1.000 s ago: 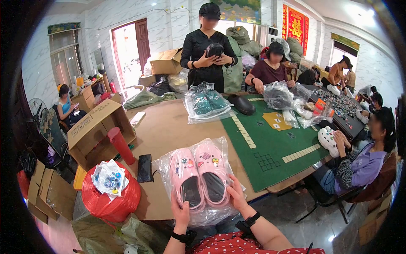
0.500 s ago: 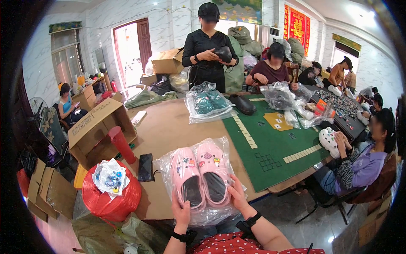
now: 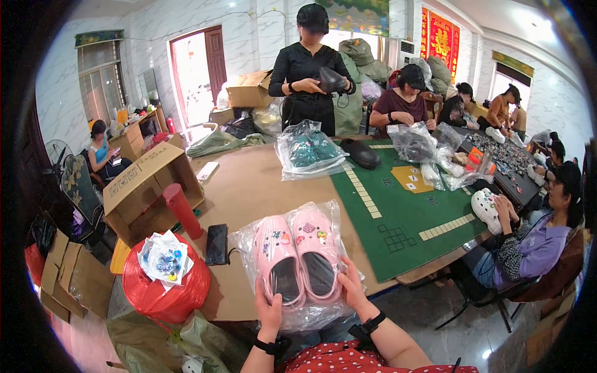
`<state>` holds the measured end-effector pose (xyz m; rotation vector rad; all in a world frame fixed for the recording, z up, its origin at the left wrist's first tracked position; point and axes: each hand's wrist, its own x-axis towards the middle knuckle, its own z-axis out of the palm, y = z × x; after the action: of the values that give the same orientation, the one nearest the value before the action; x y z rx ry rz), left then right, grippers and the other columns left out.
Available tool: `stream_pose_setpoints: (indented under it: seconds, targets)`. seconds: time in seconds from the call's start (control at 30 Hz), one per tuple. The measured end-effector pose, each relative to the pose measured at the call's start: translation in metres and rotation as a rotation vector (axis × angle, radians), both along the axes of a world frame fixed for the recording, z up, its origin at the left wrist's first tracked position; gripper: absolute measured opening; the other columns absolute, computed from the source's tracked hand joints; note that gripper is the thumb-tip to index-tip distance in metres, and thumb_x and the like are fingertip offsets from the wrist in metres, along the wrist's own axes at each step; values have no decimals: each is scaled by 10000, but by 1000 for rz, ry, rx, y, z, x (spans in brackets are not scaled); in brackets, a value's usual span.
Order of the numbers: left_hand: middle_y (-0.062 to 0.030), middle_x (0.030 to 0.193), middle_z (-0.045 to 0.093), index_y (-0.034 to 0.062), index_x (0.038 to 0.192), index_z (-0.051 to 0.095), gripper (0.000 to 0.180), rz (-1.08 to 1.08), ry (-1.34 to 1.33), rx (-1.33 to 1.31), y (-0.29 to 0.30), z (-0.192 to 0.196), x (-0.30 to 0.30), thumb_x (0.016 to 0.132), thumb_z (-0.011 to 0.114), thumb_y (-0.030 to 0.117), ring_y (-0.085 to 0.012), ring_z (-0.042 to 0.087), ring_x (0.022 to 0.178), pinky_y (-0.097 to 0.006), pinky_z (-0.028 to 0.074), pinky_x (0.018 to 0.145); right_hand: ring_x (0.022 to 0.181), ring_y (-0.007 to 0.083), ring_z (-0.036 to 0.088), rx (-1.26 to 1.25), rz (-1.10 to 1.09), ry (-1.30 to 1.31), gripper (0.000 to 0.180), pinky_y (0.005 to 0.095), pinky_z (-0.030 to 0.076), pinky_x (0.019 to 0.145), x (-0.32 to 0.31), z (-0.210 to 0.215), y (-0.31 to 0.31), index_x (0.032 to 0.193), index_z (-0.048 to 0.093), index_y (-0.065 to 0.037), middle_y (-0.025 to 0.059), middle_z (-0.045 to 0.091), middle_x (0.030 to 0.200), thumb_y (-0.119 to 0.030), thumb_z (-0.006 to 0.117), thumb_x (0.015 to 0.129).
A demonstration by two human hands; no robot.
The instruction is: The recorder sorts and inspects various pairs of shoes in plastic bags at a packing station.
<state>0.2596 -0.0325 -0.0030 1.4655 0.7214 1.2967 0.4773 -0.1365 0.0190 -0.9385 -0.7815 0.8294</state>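
Observation:
A pair of pink clogs (image 3: 297,258) with small colourful charms on their toes sits side by side in a clear plastic bag (image 3: 249,239) at the table's near edge. Their heels point towards me. My left hand (image 3: 268,304) grips the heel side of the left clog, thumb near its dark insole. On the opposite side my right hand (image 3: 352,283) holds the right clog's heel edge through the plastic. Both hands are closed around the bagged pair, which looks tilted slightly up at the near end. A black phone (image 3: 216,245) lies left of the bag.
To the left are a red twine roll (image 3: 165,289) topped with a bag of charms, a red cylinder (image 3: 182,210) and an open carton (image 3: 146,196). Across the table lie bagged green clogs (image 3: 313,152), a black clog (image 3: 360,153) and a green mat (image 3: 398,224). Several co-workers surround the tables.
My hands keep the same hold on the bagged clogs. Across the table, the standing person has turned the black shoe in their hands. The whole view has shifted slightly.

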Motion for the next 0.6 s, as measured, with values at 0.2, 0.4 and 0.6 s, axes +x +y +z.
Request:
stream_pose_setpoints:
  seconds: [0.2,0.4,0.6]
  targets:
    - [-192,1424,412,-74,1450,287,739,0,2,0,-1,5,2,762,532,43,-271,402,1325,-378,292,1119,1226,213,468,28,-12,8,666,337,351,1052,1,-4,3,1478,240,-15,161,472,1353,-207,570,932]
    - [-190,1434,403,-67,1449,297,712,15,37,24,1,0,0,784,522,54,-277,381,1343,-379,269,1131,1188,196,482,23,-10,3,651,321,364,1025,0,-1,3,1477,248,-21,148,482,1338,-188,559,930]
    - [-203,1453,383,-77,1449,287,741,20,46,-27,1,1,1,764,539,44,-288,358,1366,-386,263,1138,1104,164,501,1,-27,-6,638,294,389,962,1,-4,4,1477,257,-34,130,505,1298,-177,548,928]
